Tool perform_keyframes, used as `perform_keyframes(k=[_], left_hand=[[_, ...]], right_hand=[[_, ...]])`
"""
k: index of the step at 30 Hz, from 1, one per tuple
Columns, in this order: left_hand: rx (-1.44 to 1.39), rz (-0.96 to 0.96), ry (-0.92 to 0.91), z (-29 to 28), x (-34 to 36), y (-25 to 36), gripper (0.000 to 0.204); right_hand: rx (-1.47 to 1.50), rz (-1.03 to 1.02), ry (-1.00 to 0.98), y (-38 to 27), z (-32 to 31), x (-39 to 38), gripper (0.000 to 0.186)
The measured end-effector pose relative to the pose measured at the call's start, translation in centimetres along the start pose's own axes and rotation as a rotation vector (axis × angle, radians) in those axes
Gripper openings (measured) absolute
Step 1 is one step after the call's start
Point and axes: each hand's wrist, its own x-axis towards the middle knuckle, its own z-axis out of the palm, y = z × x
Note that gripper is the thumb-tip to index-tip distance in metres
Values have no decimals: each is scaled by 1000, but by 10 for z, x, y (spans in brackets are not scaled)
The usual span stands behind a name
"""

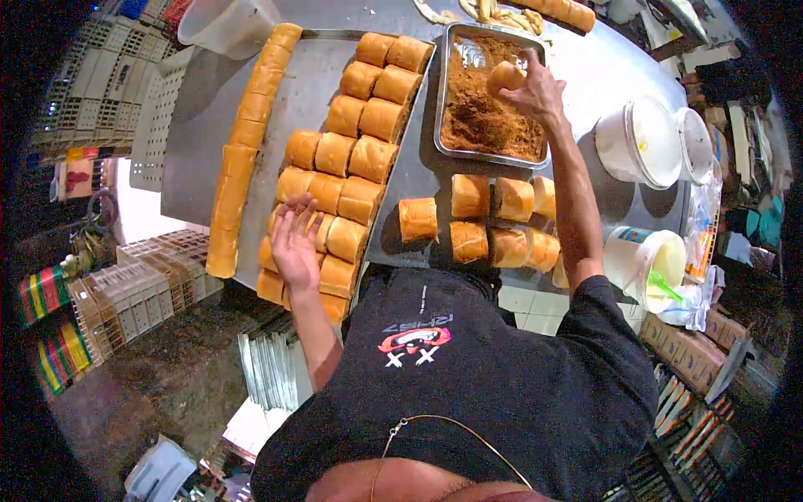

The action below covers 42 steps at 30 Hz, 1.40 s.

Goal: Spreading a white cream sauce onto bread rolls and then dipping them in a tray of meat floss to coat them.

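My right hand (537,90) grips a golden bread roll piece (504,77) over a rectangular metal pan (493,157). Brown, crumbly shredded topping (481,117) fills much of that pan, with a shiny patch of bottom showing near the far side. My left hand (294,251) is open, its fingers apart, above rows of cut roll pieces (339,197) on a large metal tray (322,71); whether it touches them I cannot tell. Between tray and pan, a lone roll piece (418,219) sits on the metal table, left of a group of several more (489,219).
A long cut roll (242,159) lies along the tray's left side. White buckets (640,142) stand at the right; a nearer tub (644,268) holds pale cream and a green-handled tool (665,286). A clear plastic container (227,29) is at the far left. Stacked crates (142,284) stand beyond the table.
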Motion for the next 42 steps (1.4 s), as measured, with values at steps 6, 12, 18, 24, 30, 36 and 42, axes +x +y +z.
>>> perform_keyframes(k=[6,12,18,24,30,36,42], left_hand=[[-10,-3,-36,10,-1,5,32],[106,30,95,-41,-26,8,34],[57,50,147,-61,-36,21,31],[167,104,286,-97,-70,30,29],[90,115,437,-117,-90,25,28],[122,217,400,-109,-89,44,26],[72,172,505,-138,-95,25,26]], right_hand=[[-28,-95,-176,45,49,26,72],[294,-352,361,-13,-39,16,67],[100,-270,-266,55,44,48,37],[672,372,-422,46,65,75,48],[334,-422,-66,-176,65,59,54],[111,-427,35,-301,168,41,71],[-43,-458,23,-253,169,-2,54]])
